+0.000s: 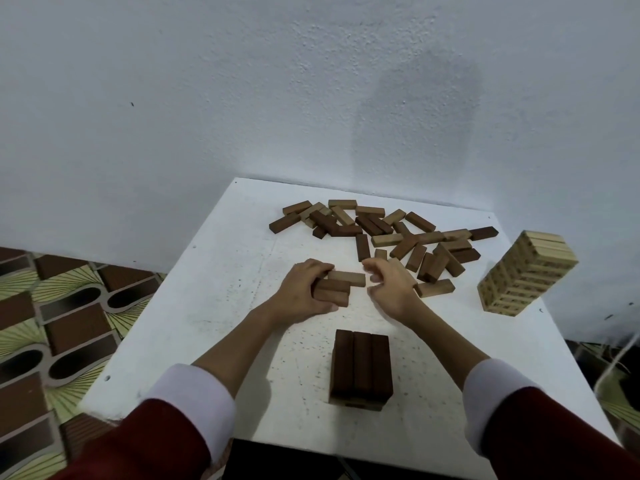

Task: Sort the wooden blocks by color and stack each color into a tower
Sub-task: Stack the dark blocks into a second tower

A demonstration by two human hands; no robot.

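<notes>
Left hand [304,289] grips three medium-brown blocks [337,287] mid-table. Right hand [389,284] curled beside them, holding nothing visible. Best square ends flush, all three level, before starting layer. Loose pile [388,233] behind; dark tower [362,370] nearest; pale tower [526,273] right.

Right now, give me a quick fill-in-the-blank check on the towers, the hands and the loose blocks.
1. The pale tower stands at the table's ____ edge.
2. The dark tower shows ____ blocks side by side on top.
3. The ____ hand holds a bundle of medium-brown blocks.
4. The loose blocks lie toward the ____.

Missing: right; three; left; wall
</notes>
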